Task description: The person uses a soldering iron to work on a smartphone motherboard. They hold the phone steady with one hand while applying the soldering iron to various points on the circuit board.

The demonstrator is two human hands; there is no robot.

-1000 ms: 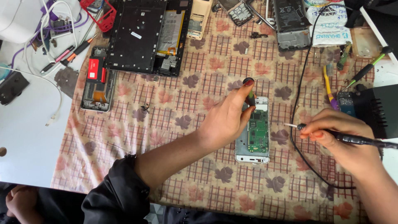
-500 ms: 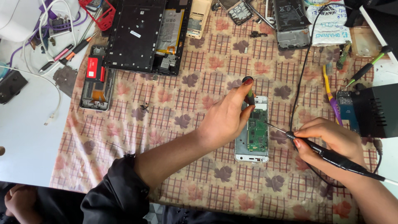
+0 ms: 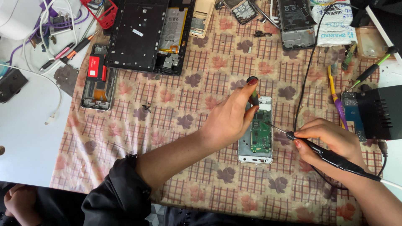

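An opened white phone (image 3: pixel 256 138) with a bare green circuit board lies on the checked cloth (image 3: pixel 184 109). My left hand (image 3: pixel 228 117) grips a small dark tool with a round cap (image 3: pixel 252 86), held upright at the phone's top left corner. My right hand (image 3: pixel 331 142) holds a black soldering iron (image 3: pixel 331 157). Its thin metal tip (image 3: pixel 274 127) touches the right edge of the board. The iron's black cable (image 3: pixel 307 71) runs up the cloth to the far side.
A black soldering station (image 3: pixel 377 113) stands at the right edge. A dismantled tablet (image 3: pixel 146 33), phone frames (image 3: pixel 98 77), screwdrivers (image 3: pixel 73 46), a purple toothbrush (image 3: pixel 335 96) and white cables (image 3: pixel 46 83) lie along the far and left sides. Another person's hand (image 3: pixel 16 201) shows bottom left.
My right hand has brought the soldering iron leftwards until its tip reaches the board. My left hand stays at the phone's top corner.
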